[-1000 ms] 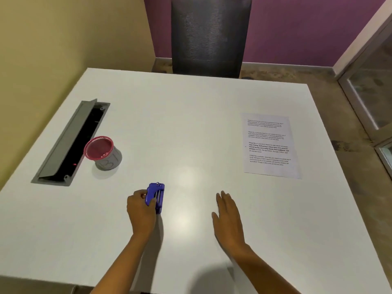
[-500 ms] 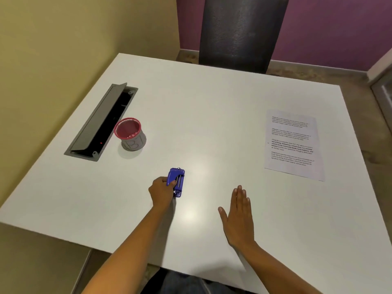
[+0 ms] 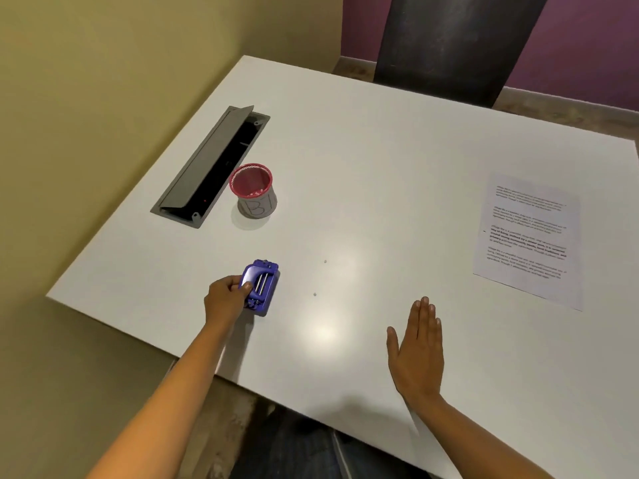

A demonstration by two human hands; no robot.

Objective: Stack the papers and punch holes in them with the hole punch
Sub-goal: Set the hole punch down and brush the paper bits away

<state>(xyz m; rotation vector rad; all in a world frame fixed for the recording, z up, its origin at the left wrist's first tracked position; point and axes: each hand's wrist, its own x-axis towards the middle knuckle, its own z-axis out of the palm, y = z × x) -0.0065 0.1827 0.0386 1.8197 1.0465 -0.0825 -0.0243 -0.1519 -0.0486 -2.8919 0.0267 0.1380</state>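
Note:
A blue hole punch (image 3: 261, 286) rests on the white table (image 3: 363, 160) near its front left. My left hand (image 3: 224, 300) grips the punch's left side with thumb and fingers. My right hand (image 3: 418, 350) lies flat on the table, palm down, fingers together, holding nothing. The printed papers (image 3: 529, 236) lie flat at the right side of the table, well away from both hands. Two tiny paper dots (image 3: 325, 261) lie on the table to the right of the punch.
A pink mesh cup (image 3: 254, 190) with a grey base stands behind the punch. Left of it is an open grey cable tray (image 3: 211, 167) set into the table. A dark chair back (image 3: 456, 43) stands at the far edge. A yellow wall runs along the left.
The camera view has shifted left and back, showing more of the table's left edge. The punch now shows its underside with metal rods. My right hand stays flat.

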